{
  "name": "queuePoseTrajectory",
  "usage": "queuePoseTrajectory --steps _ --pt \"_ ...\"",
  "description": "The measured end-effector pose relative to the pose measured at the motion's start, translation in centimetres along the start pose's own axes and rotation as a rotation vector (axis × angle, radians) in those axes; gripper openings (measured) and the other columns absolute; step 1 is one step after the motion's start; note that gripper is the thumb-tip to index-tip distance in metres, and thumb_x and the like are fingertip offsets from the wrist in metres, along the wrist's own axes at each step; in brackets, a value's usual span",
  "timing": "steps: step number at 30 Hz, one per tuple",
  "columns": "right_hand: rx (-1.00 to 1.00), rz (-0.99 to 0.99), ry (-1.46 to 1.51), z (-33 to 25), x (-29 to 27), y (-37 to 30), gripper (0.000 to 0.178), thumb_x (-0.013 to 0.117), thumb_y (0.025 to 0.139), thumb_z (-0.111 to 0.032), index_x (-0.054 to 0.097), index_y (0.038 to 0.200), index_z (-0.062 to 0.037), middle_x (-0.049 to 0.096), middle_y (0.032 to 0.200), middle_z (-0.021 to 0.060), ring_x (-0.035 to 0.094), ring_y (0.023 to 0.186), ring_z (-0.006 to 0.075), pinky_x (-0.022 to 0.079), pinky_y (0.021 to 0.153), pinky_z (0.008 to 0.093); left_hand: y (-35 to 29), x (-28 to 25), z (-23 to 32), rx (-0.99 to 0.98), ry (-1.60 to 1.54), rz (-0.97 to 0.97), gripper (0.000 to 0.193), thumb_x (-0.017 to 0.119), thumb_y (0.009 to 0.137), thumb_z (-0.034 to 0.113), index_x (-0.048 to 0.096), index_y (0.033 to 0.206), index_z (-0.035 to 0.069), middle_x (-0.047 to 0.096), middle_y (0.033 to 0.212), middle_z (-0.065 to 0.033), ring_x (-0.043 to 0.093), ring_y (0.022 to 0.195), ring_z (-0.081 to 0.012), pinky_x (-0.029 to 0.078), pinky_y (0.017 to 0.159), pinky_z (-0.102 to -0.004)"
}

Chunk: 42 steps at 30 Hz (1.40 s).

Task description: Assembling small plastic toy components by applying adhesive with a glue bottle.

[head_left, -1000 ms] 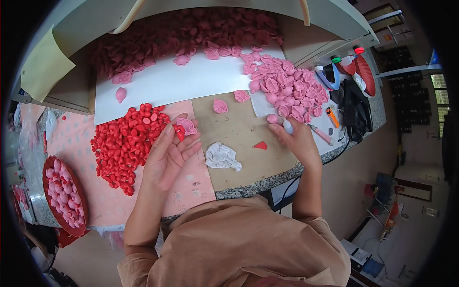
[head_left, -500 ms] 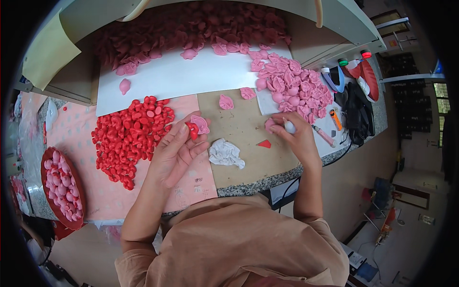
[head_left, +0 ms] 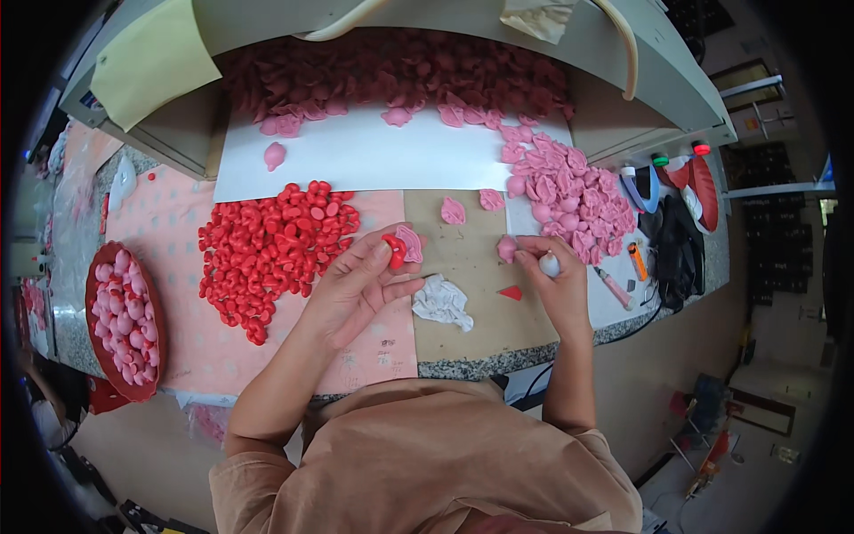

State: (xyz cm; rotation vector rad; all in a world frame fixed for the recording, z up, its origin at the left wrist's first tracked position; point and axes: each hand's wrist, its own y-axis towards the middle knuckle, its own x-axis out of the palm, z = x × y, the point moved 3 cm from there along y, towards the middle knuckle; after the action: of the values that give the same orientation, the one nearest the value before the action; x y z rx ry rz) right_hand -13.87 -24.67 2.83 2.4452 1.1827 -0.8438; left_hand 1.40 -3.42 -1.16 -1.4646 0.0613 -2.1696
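The left hand [head_left: 356,287] has its grip closed on a small red piece [head_left: 394,250] pressed against a pink piece [head_left: 410,242], while the right hand [head_left: 556,280] pinches another pink piece [head_left: 507,248] and a small white object [head_left: 551,264]. Judging by the big red pile [head_left: 271,245] beyond the left grip and the pink heap [head_left: 569,191] past the right one, much is left, though a red bowl [head_left: 96,294] far left holds many pink pieces. Against a second ago, the right hand has drawn in from the heap with its piece, and the left has lifted slightly.

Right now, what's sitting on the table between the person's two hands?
In the head view, a crumpled white cloth lies on the brown board between the left hand and the right hand. A small red piece lies nearer the right hand.
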Motion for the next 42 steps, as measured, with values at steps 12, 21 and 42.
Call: queuePoseTrajectory --steps 12,21,42 --pt "-0.106 -0.102 -0.203 -1.7 1.6 0.7 0.024 0.069 0.075 -0.005 0.063 0.098 -0.0021 0.059 0.094 0.0087 0.059 0.086 0.0214 0.047 0.076 0.0309 -0.4 0.4 1.4 0.054 -0.017 0.007 0.027 0.049 0.094 0.019 0.052 0.116 0.005 0.054 0.121 -0.0160 0.061 0.095 -0.0187 0.052 0.085 -0.0380" --pt "-0.170 -0.227 -0.218 -1.8 1.5 1.0 0.029 0.067 0.075 -0.003 0.061 0.103 -0.0040 0.058 0.097 0.0087 0.058 0.089 0.0224 0.047 0.078 0.0306 -0.1 -0.1 1.1 0.040 -0.010 0.002 0.027 0.049 0.094 0.020 0.052 0.115 0.004 0.056 0.118 -0.0143 0.061 0.095 -0.0188 0.052 0.085 -0.0390" --pt "-0.284 -0.210 0.348 -8.5 7.0 1.4 0.036 0.070 0.071 0.003 0.063 0.106 -0.0036 0.057 0.105 0.0074 0.055 0.076 0.0099 0.045 0.066 0.0212 0.0 -0.3 0.6 0.047 0.020 -0.012 0.039 0.052 0.092 0.016 0.046 0.128 0.005 0.058 0.113 -0.0094 0.060 0.098 -0.0189 0.051 0.086 -0.0355"
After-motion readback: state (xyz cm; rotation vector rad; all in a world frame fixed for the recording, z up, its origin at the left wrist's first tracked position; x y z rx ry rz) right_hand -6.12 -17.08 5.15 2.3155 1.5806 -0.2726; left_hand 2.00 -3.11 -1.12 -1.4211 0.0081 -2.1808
